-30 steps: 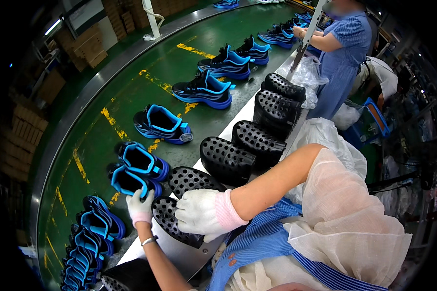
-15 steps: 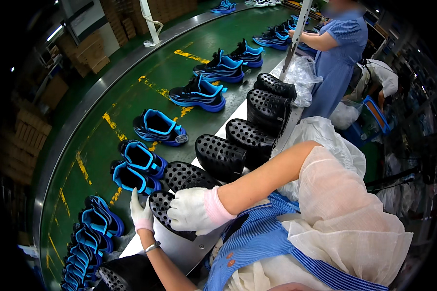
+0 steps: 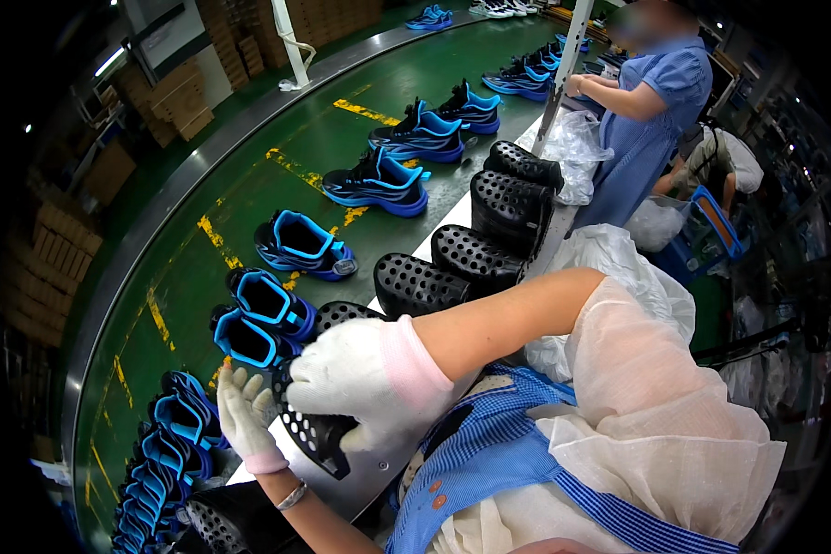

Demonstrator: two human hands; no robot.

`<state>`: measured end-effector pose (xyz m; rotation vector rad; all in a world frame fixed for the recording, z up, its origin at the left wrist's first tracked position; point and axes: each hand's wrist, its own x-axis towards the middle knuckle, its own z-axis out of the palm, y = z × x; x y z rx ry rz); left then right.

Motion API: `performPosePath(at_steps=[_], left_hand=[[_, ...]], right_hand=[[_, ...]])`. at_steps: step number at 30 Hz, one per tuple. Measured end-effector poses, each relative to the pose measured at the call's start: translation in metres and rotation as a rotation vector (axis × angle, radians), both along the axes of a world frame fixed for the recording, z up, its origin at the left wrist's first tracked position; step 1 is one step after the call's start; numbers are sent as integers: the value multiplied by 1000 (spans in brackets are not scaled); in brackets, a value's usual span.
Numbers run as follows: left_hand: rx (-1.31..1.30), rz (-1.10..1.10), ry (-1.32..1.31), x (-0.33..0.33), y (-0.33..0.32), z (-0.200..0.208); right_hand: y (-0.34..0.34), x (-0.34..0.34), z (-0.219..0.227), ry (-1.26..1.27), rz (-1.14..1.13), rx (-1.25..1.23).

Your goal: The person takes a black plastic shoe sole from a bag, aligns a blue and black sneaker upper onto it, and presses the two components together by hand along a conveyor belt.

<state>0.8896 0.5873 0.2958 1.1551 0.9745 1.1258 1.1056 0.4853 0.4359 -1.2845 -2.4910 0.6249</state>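
The right hand (image 3: 342, 379) is clamped on a tilted black perforated clog (image 3: 314, 434) at the worktop's (image 3: 365, 480) left edge; the left hand (image 3: 242, 411), fingers apart, is just beside. More clogs (image 3: 422, 284) line that edge. Blue-trimmed shoes (image 3: 305, 245) stand past it. Off the right edge, a white bag (image 3: 651, 282) bulges near a blue container (image 3: 681, 266); I cannot tell their contents.

The gloved right grip (image 3: 349, 369) holds a perforated black clog (image 3: 329, 449).

Cardboard stacks (image 3: 183, 100), lit tube lamp (image 3: 110, 62), white post (image 3: 290, 42).
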Motion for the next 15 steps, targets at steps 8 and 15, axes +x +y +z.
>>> performPosePath(at_steps=[8, 15], left_hand=[[-392, -91, -480, 25, -16, 45], [-131, -161, -405, 29, -20, 44]], right_hand=[[32, -7, 7, 167, -10, 191], [42, -20, -4, 182, 8, 254]])
